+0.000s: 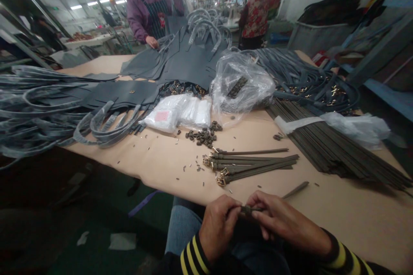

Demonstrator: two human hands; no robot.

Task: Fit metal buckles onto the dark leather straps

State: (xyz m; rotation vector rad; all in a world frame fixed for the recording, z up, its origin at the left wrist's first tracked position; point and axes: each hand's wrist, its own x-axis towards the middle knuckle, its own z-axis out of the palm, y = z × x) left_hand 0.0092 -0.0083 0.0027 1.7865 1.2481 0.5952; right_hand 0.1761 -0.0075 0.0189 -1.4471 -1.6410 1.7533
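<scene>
Close to my body, at the table's near edge, both hands pinch one end of a dark olive strap (247, 209). My left hand (220, 225) grips its tip between thumb and fingers. My right hand (278, 217) is closed round it a little further along, and a tail emerges beyond that hand onto the table. A small band or loop seems to sit between the hands, but fingers partly cover it. Just past them lie several finished-looking buckle straps (254, 164) with gold buckles at their left ends. Behind these is a pile of small olive loops (201, 137).
Uncut-looking olive strips (325, 146) lie stacked at the right. White plastic packets (164, 114) and a clear bag (238, 90) stand mid-table. Dark blue bag panels (187, 60) and wrapped handles (100, 131) spread across the back and left. A person in purple (151, 8) stands opposite.
</scene>
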